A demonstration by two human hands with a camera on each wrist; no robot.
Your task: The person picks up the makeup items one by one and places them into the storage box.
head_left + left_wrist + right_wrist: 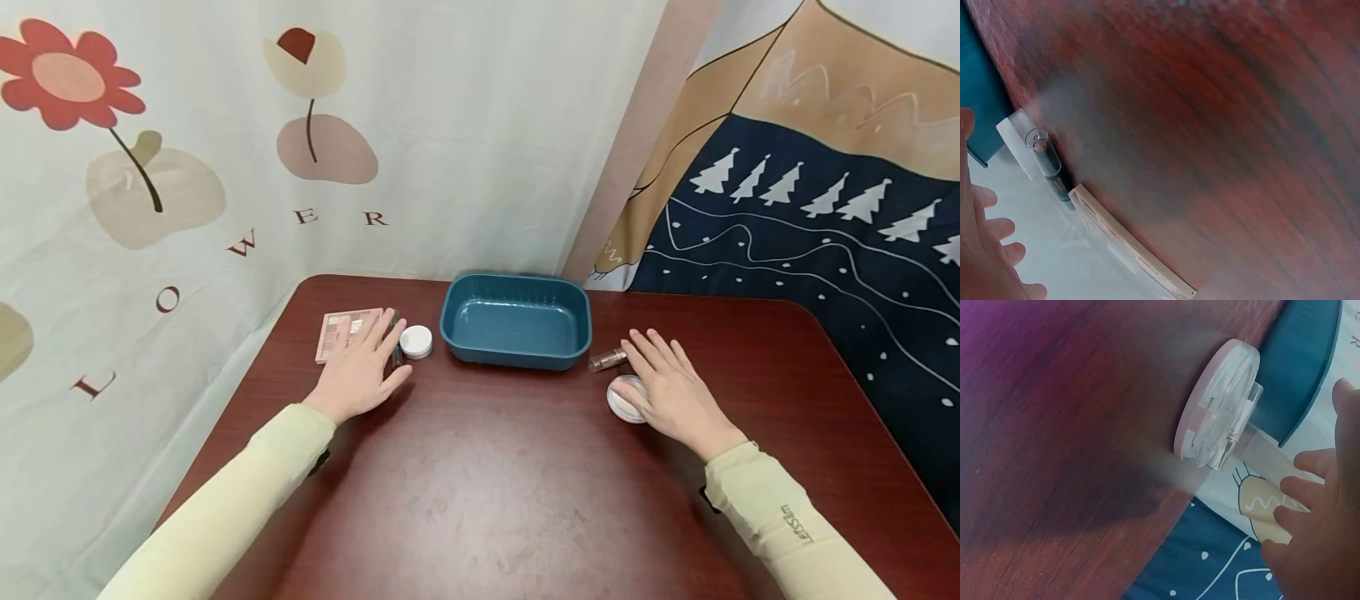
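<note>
teal bin (517, 361), one; one palette (329, 340), two round cases (416, 341), apparently two tubes (605, 361); left grip (356, 373), right grip (673, 390) wide.

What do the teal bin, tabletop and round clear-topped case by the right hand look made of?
Teal bin: likely molded plastic, semi-gloss; rounded corners and soft highlights suggest it.
Tabletop: reddish-brown wood look, satin sheen; streaky grain shows, but solid wood, veneer or laminate can't be told.
Round case: probably hard plastic; clear, glossy top over an opaque pale-pink base.
</note>
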